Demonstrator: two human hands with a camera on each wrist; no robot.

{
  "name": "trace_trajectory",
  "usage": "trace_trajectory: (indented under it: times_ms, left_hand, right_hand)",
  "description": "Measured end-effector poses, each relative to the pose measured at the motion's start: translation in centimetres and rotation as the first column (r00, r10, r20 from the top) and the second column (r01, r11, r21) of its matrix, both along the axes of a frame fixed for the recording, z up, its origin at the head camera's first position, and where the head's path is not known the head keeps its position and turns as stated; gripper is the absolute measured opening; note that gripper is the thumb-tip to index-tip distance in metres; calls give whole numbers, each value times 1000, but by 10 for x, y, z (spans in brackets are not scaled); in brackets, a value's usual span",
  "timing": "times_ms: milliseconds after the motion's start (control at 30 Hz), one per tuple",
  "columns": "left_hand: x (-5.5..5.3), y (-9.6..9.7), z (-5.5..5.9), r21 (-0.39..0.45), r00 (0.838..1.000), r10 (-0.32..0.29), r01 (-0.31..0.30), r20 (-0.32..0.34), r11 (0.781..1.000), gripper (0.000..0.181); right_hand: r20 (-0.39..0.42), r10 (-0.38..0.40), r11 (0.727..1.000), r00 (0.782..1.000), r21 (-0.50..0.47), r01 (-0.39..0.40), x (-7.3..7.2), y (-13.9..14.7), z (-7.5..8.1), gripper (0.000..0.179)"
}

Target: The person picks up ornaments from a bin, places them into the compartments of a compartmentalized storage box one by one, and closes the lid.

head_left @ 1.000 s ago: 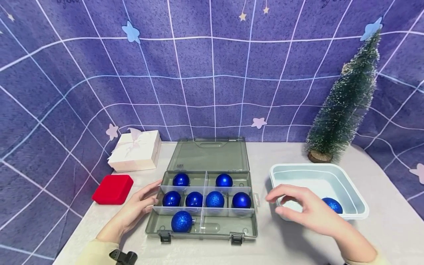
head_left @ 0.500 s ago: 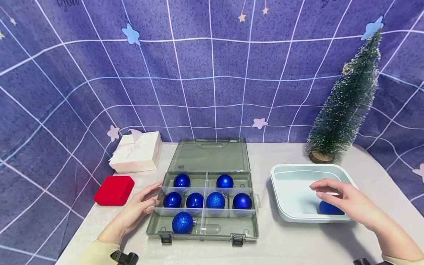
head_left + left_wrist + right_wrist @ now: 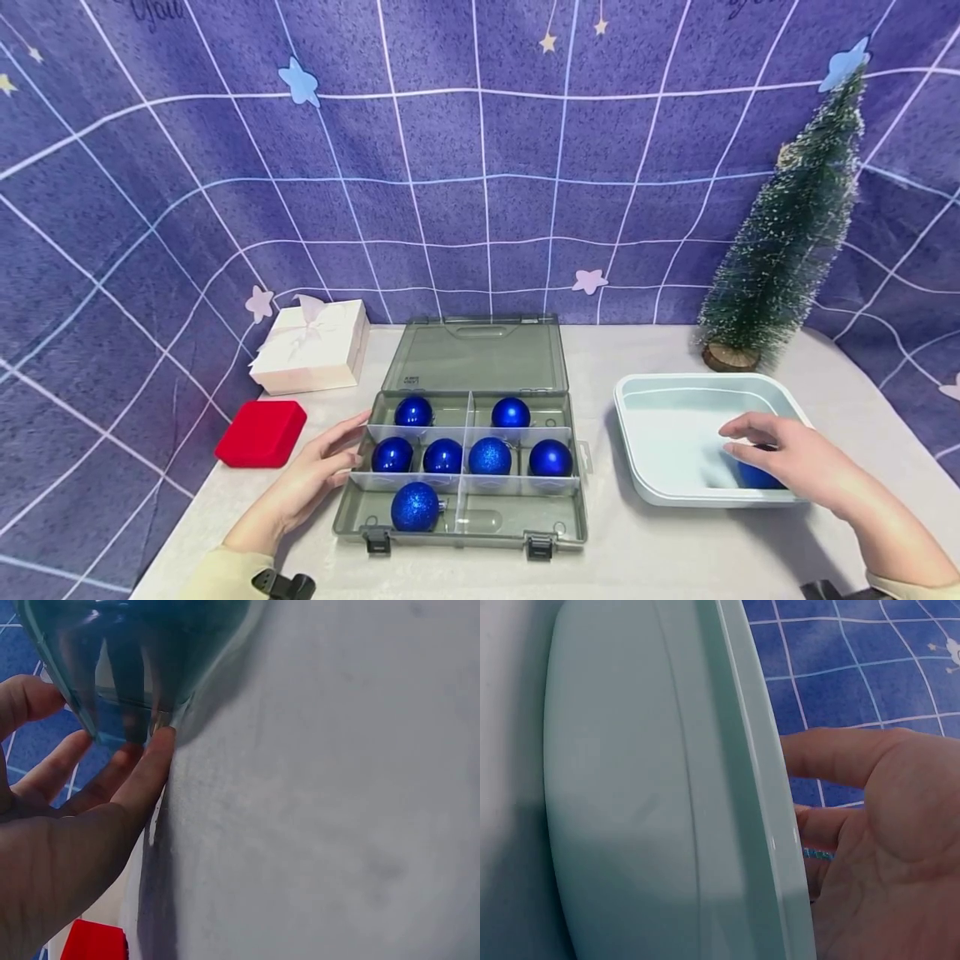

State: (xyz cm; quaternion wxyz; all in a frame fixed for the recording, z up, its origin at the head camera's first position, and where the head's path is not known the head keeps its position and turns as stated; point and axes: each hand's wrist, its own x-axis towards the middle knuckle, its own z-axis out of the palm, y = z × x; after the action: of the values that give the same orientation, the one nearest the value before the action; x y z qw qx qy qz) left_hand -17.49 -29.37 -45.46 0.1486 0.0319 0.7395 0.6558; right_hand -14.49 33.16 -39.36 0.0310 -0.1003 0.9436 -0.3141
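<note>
A clear grey compartment box (image 3: 480,521) lies with its lid open in the head view. Several blue Christmas baubles sit in its compartments, including a glittery bauble (image 3: 415,507) at the front left. My left hand (image 3: 307,479) rests its fingertips against the box's left side; the left wrist view shows them touching the clear wall. Over the pale blue tub (image 3: 637,467), my right hand (image 3: 802,458) reaches in at a blue bauble (image 3: 757,477), thumb in front of it. Whether it grips the bauble is hidden. In the right wrist view, the tub's rim covers the fingertips.
A red box (image 3: 261,433) and a white gift box (image 3: 310,346) with a bow stand at the left. Behind the tub stands a small Christmas tree (image 3: 780,242) on a wooden base. A purple star-patterned cloth (image 3: 450,208) hangs behind the white table.
My right hand has moved right, from the tub's left rim to the bauble inside it. That bauble has shifted slightly. The left hand has stayed at the box.
</note>
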Motion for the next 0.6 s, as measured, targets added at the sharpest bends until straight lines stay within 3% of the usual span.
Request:
trace_trajectory:
  times_ms: [267, 600]
  left_hand:
    - [0, -1, -1, -5, 1000, -1, 1, 0, 1000, 71]
    - [0, -1, -1, 2, 1000, -3, 3, 0, 1000, 72]
  right_hand:
    - [3, 3, 1000, 1000, 13, -4, -3, 3, -4, 27]
    - [25, 83, 997, 996, 0, -83, -10, 12, -8, 38]
